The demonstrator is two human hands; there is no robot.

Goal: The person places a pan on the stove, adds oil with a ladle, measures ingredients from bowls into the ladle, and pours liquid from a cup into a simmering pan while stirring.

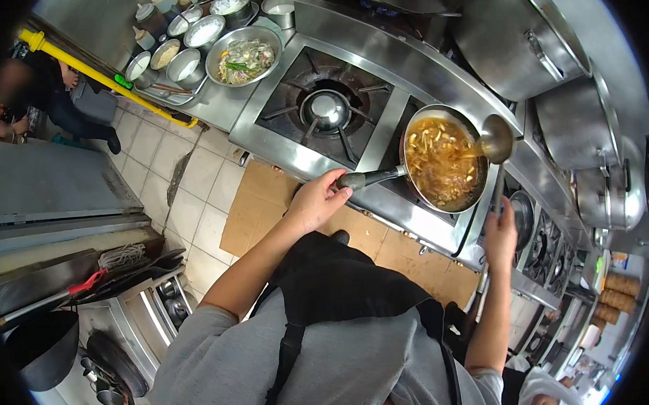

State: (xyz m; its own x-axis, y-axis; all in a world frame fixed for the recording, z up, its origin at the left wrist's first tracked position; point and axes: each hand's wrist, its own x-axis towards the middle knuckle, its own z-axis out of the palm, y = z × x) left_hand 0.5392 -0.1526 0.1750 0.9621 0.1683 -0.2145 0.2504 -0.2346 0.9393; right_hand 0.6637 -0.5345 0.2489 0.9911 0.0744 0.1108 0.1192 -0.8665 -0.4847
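A pan (445, 159) of brown broth with sliced pieces in it sits on the stove's right burner. Its black handle points left, and my left hand (320, 203) is at the handle's end, fingers curled against it. My right hand (501, 236) is closed round the long handle of a metal ladle (496, 139). The ladle's bowl is over the pan's right rim, with brown liquid at its edge. Left of the pan is a bare burner (327, 111) with a round metal cap.
A metal bowl of chopped food (243, 56) stands by several small bowls of powder at upper left. Large steel pots (518, 42) line the right. A yellow pipe (86, 68) edges the counter. Another person (58, 99) is at far left; part of one more shows at lower right.
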